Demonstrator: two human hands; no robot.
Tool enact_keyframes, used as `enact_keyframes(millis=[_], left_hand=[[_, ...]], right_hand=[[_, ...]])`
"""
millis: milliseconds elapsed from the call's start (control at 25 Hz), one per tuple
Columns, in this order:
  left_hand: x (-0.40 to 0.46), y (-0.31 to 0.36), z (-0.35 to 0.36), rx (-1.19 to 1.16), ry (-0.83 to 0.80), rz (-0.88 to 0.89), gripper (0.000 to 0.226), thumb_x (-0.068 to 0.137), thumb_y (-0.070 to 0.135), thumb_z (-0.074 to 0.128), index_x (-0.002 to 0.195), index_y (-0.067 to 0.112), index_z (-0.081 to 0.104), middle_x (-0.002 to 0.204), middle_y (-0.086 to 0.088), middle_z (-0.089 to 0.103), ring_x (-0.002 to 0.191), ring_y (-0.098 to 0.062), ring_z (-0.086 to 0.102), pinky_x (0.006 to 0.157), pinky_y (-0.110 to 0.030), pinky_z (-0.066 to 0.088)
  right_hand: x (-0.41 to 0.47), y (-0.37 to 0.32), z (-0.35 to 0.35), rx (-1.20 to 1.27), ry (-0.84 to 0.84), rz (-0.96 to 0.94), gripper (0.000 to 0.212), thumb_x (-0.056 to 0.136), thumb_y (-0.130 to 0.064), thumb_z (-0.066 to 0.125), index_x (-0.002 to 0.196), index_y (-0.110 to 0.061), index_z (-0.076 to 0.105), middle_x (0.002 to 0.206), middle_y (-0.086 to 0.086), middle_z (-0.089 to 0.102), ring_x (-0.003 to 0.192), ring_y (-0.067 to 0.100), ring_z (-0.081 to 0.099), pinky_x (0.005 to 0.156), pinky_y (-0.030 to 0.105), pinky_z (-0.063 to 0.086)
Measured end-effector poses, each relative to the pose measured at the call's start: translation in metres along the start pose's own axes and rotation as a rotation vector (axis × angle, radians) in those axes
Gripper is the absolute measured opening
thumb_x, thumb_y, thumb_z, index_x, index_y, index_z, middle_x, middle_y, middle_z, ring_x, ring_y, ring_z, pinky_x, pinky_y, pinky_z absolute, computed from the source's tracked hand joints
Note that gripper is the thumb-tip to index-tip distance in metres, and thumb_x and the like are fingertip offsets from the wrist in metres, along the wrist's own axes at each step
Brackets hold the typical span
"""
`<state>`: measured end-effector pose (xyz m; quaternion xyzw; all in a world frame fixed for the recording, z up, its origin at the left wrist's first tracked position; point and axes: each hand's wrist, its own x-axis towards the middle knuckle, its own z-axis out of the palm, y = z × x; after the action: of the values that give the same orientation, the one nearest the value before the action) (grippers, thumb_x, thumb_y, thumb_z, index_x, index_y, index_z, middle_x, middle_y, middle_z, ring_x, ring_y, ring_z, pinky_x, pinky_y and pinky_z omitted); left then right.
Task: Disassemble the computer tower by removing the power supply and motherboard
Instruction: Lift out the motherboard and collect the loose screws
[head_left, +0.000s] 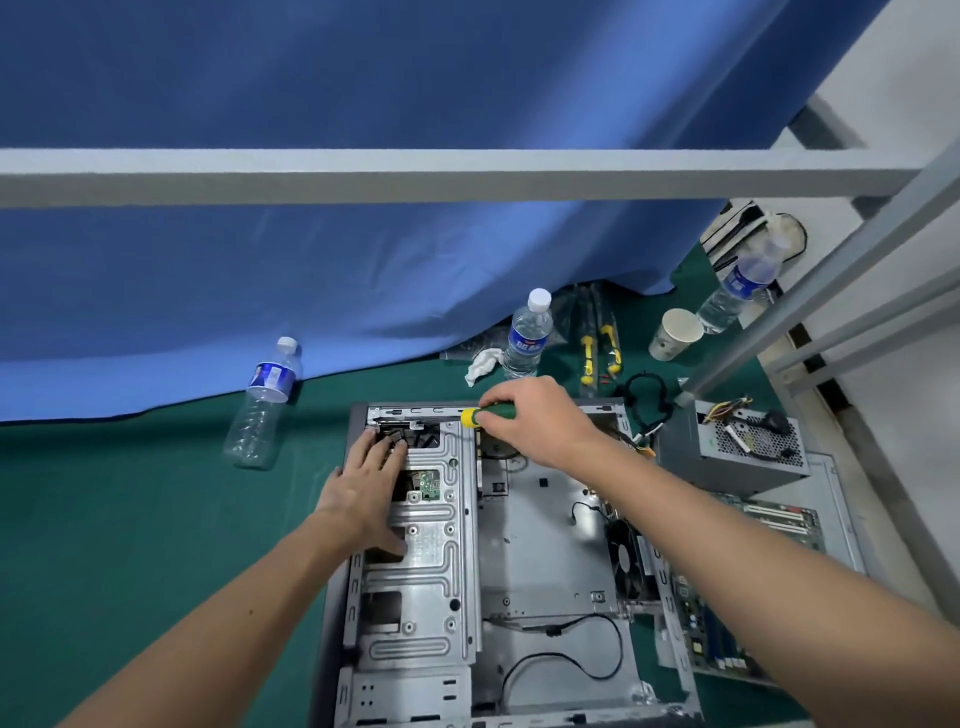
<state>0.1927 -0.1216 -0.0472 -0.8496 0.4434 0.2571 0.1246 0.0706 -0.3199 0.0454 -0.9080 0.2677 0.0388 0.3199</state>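
Motherboard (727, 618) half hidden behind right forearm (779, 561).

Two bare forearms, bare hands (363, 483) (no sleeves showing)

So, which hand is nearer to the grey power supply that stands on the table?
The right hand. It grips the screwdriver at the far edge of the case, just left of the power supply. The left hand rests on the drive cage, farther left.
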Motion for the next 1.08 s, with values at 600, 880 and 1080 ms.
enact_keyframes(millis=[600, 880, 1080], left_hand=[[-0.001, -0.001, -0.003, -0.004, -0.033, 0.017, 0.138, 0.062, 0.061, 0.082, 0.156, 0.017, -0.010, 0.163, 0.001, -0.009, 0.148, -0.022, -0.022, 0.116, -0.052, 0.024], [0.001, -0.001, -0.003, -0.006, -0.050, 0.017, 0.138, 0.064, 0.060, 0.081, 0.155, 0.018, -0.013, 0.163, 0.001, -0.013, 0.147, -0.022, -0.024, 0.117, -0.052, 0.021], [0.001, -0.002, -0.002, -0.001, -0.044, 0.016, 0.138, 0.063, 0.061, 0.081, 0.155, 0.018, -0.012, 0.163, 0.000, -0.012, 0.147, -0.023, -0.024, 0.117, -0.051, 0.021]], right_hand=[[0.050, -0.080, -0.030, -0.555, -0.225, -0.235, 0.009, 0.084, -0.012, 0.062, 0.077, -0.006, 0.061, 0.077, 0.010, 0.061, 0.079, 0.033, 0.054, 0.067, 0.032, 0.044], [0.085, -0.139, -0.019, -0.737, -0.349, -0.188, 0.026, 0.088, -0.003, 0.048, 0.068, -0.014, 0.037, 0.070, 0.001, 0.042, 0.057, 0.013, 0.039, 0.046, 0.026, 0.032], [0.081, -0.143, -0.017, -0.845, -0.343, -0.385, 0.029, 0.087, -0.004, 0.049, 0.065, -0.016, 0.034, 0.068, 0.000, 0.038, 0.056, 0.015, 0.039, 0.045, 0.027, 0.028]])
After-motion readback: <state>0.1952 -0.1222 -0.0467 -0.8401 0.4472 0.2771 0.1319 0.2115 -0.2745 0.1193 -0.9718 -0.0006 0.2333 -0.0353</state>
